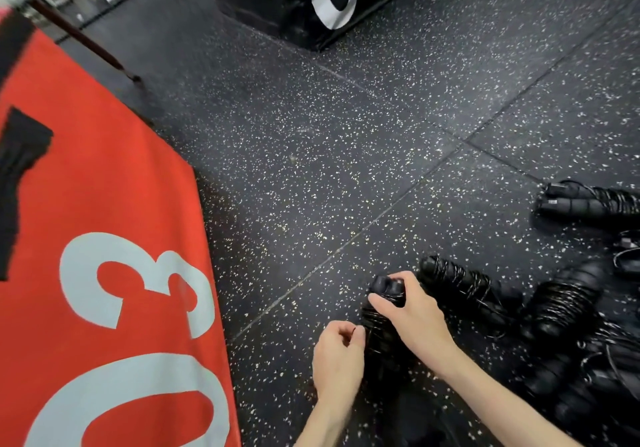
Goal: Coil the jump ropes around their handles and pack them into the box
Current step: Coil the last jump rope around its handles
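the floor (311, 155) was dark speckled rubber gym tile, with a big red padded block (114, 238) bearing pale numerals at the left and a black block (277, 3) with white lettering at the far side. no packing box could be picked out with certainty.

near the bottom centre you held the jump rope bundle (382, 325) just above the floor: two black handles side by side with thin black cord wound round them. your right hand (412, 311) gripped the far end of the handles, thumb and fingers (398, 278) curled over the caps. your left hand (337, 353) sat at the bundle's left side, its fingers curled in and seeming to pinch the loose end of the cord against the coil, though the cord itself was too thin to see clearly there.

to the right, already wound bundles lay on the floor: one (464, 284) just beside your right hand, another (564, 301) beyond it, one (588, 200) farther off at the right edge, and a dark heap (595, 377) near the lower right corner.

the bundle looked light, the handles stiff and probably grippy, the cord thin, springy and likely to unwind if let go. the best hold would likely be round the coil's middle, squeezing both handles together with the cord end trapped under a finger.
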